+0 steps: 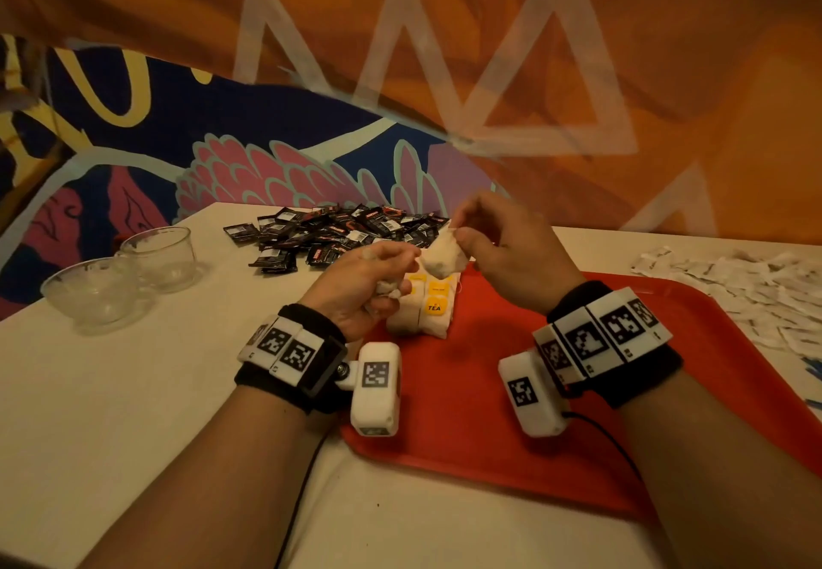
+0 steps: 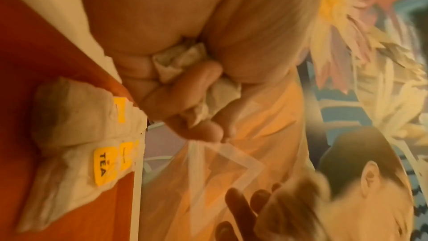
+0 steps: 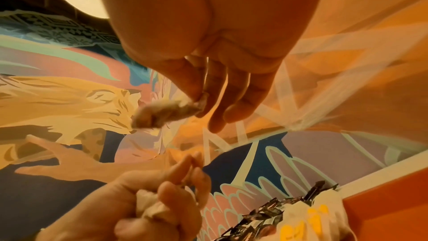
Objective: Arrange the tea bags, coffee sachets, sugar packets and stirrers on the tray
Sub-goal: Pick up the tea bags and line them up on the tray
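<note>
White desk (image 1: pixel 133 390) against painted mural wall (image 1: pixel 533 57). Red tray (image 1: pixel 489 413) at front. Stacked tea bags (image 1: pixel 427 310) on tray's far left corner. Coffee sachets (image 1: pixel 338 230) piled behind, sugar packets (image 1: pixel 734 275) far right, two glass cups (image 1: pixel 129 275) left. Left hand (image 1: pixel 356 288) clenched on crumpled tea bags (image 2: pixel 183 61); right hand (image 1: pixel 502 248) pinches one tea bag (image 1: pixel 445 252) above stack.

Head cam: above and behind both wrists, facing fwd/down over worktop (image 1: pixel 133 390) and red tray (image 1: pixel 489 390). L wrist cam: close along palm. R wrist cam: close, angled up at mural. All three share stacked tea bags (image 1: pixel 422 306) (image 2: pixel 76 135) (image 3: pixel 308 221).
</note>
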Demonstrator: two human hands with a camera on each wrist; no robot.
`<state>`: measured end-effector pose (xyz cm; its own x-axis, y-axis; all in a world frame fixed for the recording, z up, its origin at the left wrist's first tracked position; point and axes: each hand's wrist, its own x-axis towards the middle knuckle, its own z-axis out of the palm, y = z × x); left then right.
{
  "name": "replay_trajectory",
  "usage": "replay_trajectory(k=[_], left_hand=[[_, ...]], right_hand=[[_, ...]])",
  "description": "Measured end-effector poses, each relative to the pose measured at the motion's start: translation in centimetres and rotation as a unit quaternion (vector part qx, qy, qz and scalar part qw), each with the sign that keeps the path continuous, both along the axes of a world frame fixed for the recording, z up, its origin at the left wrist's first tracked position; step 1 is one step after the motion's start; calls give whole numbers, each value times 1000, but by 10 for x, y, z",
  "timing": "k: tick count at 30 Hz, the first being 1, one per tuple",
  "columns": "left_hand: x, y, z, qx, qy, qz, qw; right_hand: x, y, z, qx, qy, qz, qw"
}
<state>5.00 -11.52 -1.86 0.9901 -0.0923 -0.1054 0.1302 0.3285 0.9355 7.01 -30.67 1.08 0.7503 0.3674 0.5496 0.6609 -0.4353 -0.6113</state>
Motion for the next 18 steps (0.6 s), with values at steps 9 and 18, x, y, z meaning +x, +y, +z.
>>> replay_trajectory(k=[9,18], left_hand=[[-7,-13,2,206,-145,-2,968],[-4,-12,1,121,-139,39,982]], right_hand=[[-1,-2,-3,-33,-26,-29,999],[1,5,-9,96,83,-9,992]])
